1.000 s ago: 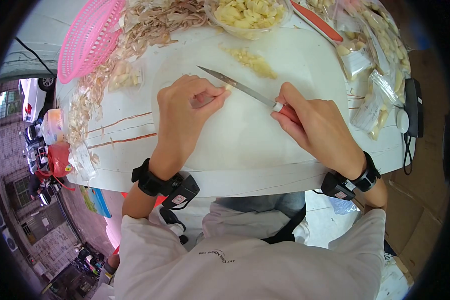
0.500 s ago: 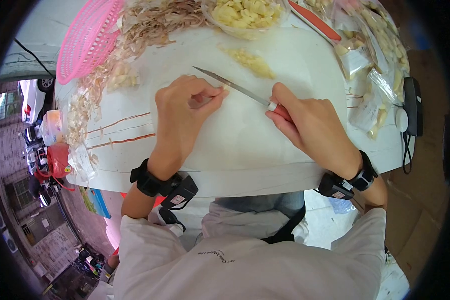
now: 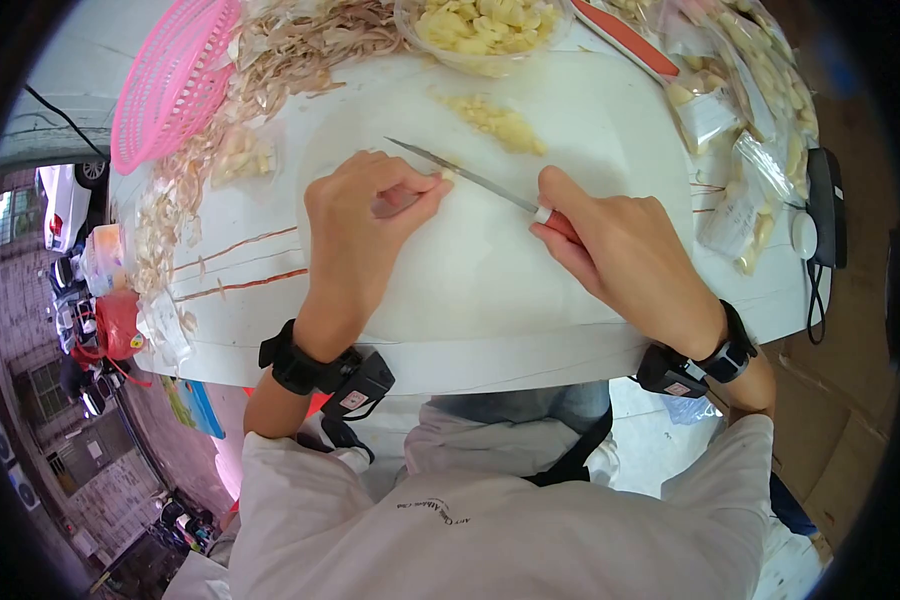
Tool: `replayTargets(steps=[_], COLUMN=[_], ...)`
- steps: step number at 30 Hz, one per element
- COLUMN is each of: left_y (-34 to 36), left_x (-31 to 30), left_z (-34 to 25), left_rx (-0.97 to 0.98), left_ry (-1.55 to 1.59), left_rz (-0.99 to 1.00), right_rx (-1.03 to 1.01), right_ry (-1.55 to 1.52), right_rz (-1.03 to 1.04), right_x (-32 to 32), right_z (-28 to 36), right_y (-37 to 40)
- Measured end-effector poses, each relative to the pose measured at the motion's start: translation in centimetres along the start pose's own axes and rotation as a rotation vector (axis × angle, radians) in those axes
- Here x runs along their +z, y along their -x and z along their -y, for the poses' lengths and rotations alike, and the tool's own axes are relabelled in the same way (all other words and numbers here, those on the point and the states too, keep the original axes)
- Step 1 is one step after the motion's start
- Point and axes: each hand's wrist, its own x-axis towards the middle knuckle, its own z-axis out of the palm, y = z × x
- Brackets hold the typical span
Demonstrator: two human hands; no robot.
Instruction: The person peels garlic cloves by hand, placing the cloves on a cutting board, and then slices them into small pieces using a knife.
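Observation:
My right hand (image 3: pixel 620 240) is closed around the red handle of a knife (image 3: pixel 470 177), whose thin blade points to the upper left. At the blade's near side, my left hand (image 3: pixel 370 200) pinches a small pale garlic clove (image 3: pixel 447 174) between thumb and fingertips. Most of the clove is hidden by the fingers. Beyond the blade, a small heap of chopped garlic (image 3: pixel 495 122) lies on the whitish cutting surface (image 3: pixel 470 270). Behind it stands a clear bowl (image 3: pixel 485 66) holding many pale yellow garlic pieces.
Dry garlic skins (image 3: pixel 310 45) spread across the far left beside a pink basket (image 3: pixel 170 85). A small bag of cloves (image 3: pixel 242 158) lies nearby. An orange-red handled tool (image 3: pixel 625 38) and bags of garlic (image 3: pixel 740 215) are at right, near a black device (image 3: pixel 825 210) with a cable.
Both hands and the knife hold nearly the same pose. The view has shifted very slightly, and the clove at my left fingertips shows a little more.

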Motion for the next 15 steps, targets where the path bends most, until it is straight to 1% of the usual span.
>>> replayTargets(steps=[5, 8, 10, 15], left_y=[0.06, 0.02, -0.01, 0.06], left_x=[0.02, -0.09, -0.07, -0.03], left_z=[0.08, -0.04, 0.05, -0.14], left_rx=[-0.053, -0.034, -0.034, -0.052], left_ry=[-0.01, -0.029, -0.001, 0.021], left_rz=[0.009, 0.016, 0.006, -0.004], right_rx=[-0.008, -0.006, 0.034, 0.017], right_ry=[-0.008, -0.011, -0.001, 0.013], right_rz=[-0.003, -0.005, 0.0, 0.018], right_x=[0.08, -0.13, -0.31, -0.11], right_z=[-0.08, -0.1, -0.21, -0.3], right_y=[0.02, 0.21, 0.36, 0.15])
